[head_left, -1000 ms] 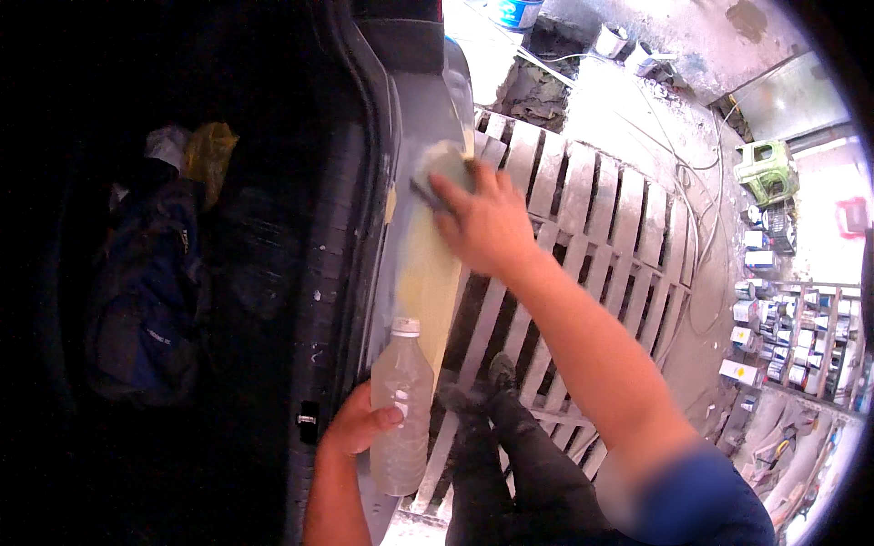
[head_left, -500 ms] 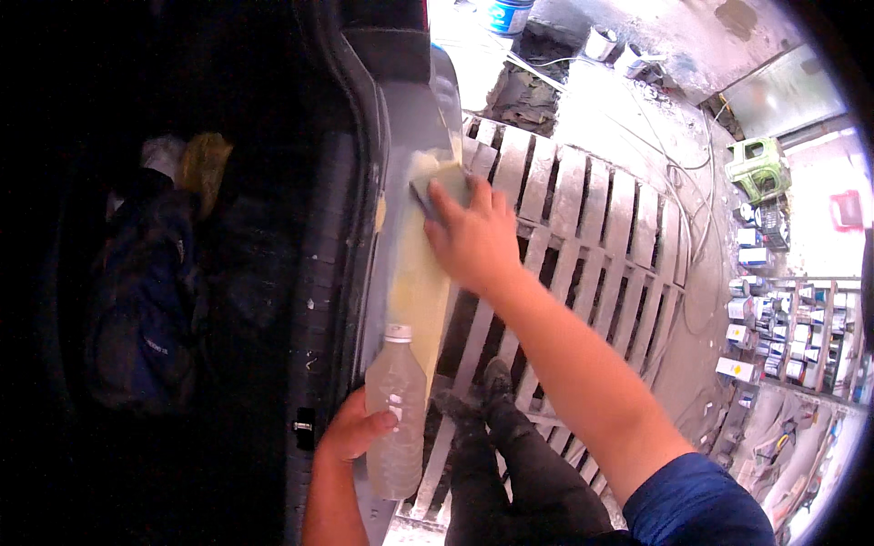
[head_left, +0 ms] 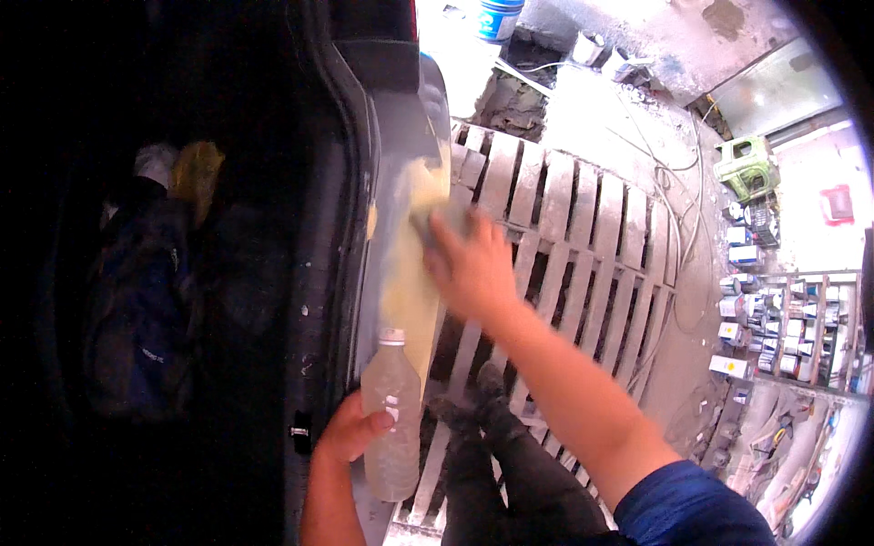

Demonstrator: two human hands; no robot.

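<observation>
My left hand [head_left: 350, 431] is wrapped round a clear plastic bottle [head_left: 393, 455] with a white cap, upright against the car's rear bumper. Cloudy liquid seems to fill part of it. Under my right hand [head_left: 475, 264] a greyish sanding pad [head_left: 439, 221] is pressed on the bumper; motion blurs it, and my fingers cover much of it. A pale yellow filler patch [head_left: 401, 296] runs along the grey bumper [head_left: 387, 136], from above the pad down behind the bottle.
On the left is the dark open trunk [head_left: 246, 300] with a dark blue bag [head_left: 137, 309] inside. A slatted wooden pallet [head_left: 546, 196] lies under my feet. Hoses, a blue bucket [head_left: 499, 20], a green stool [head_left: 746, 168] and shelves of cans [head_left: 792, 328] stand around.
My right hand has slid the sanding pad down along the filler, toward the bottle. My left hand still holds the bottle in nearly the same place.
</observation>
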